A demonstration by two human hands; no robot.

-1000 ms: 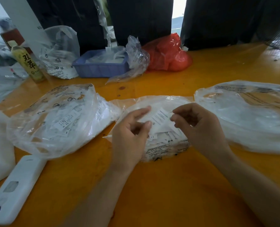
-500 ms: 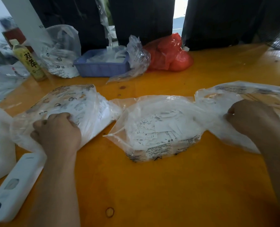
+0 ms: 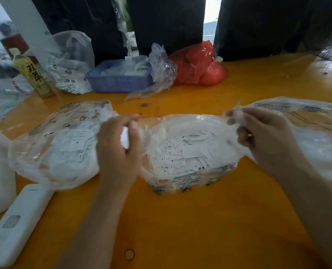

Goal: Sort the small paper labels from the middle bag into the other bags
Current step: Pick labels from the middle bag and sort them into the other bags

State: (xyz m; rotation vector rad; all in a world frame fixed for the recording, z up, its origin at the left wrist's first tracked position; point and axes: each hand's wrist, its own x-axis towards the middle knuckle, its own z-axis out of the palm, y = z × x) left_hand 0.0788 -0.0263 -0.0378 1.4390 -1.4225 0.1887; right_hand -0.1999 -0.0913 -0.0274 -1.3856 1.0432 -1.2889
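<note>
Both hands are motion-blurred beside the middle bag (image 3: 188, 152); whether labels are pinched cannot be told. The right bag (image 3: 316, 136) is cropped.

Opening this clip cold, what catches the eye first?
Three clear plastic bags lie in a row on the orange table; the middle bag is heaped with small paper labels. The left hand and right hand hover at its two sides, blurred. Behind, a red bag sits beside a blue tray.

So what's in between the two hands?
In the head view, the middle bag of paper labels lies on the table between the left hand and the right hand.
</note>
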